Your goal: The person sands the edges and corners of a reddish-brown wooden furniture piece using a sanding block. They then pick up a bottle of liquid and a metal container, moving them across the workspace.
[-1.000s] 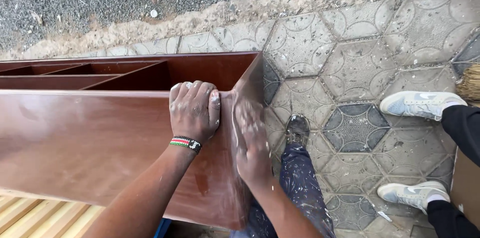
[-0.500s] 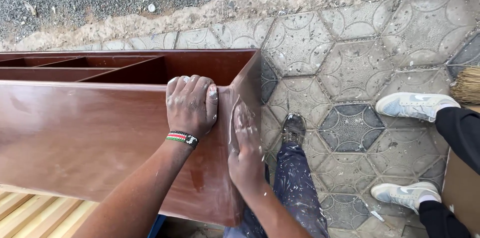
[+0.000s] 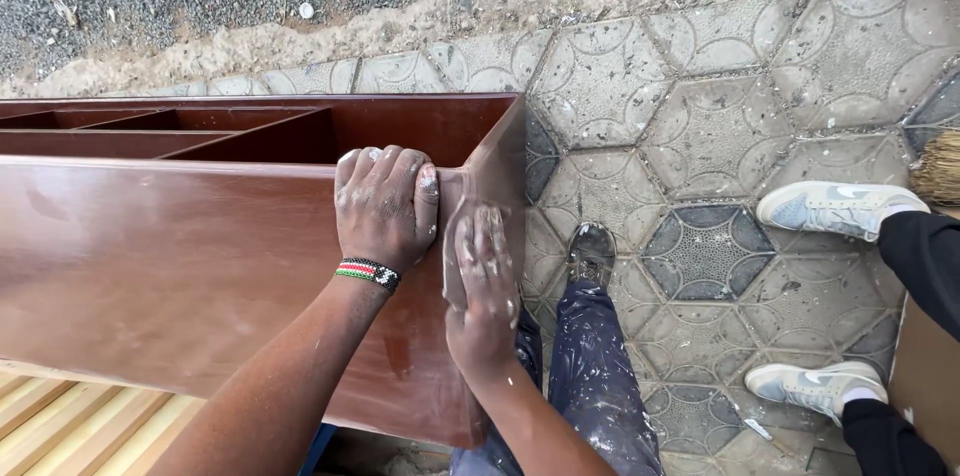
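A glossy reddish-brown wooden cabinet (image 3: 170, 266) lies on its side, its inner compartments open toward the far side. My left hand (image 3: 385, 201) grips the cabinet's top edge near the right corner, fingers curled over it; a beaded bracelet (image 3: 367, 272) circles the wrist. My right hand (image 3: 485, 281) presses flat against the cabinet's right end panel, with what looks like a small sheet of sandpaper (image 3: 452, 261) under the palm. Both hands are dusted pale.
My paint-spattered trouser leg and dark shoe (image 3: 592, 254) stand on hexagonal paving. Another person's two white sneakers (image 3: 835, 208) are at the right, beside a broom head (image 3: 938, 168). Wooden slats (image 3: 70, 426) lie at lower left. Gravel lies beyond.
My right hand has slid up the end panel toward the top corner. My left hand keeps its grip on the edge. The view has shifted slightly.
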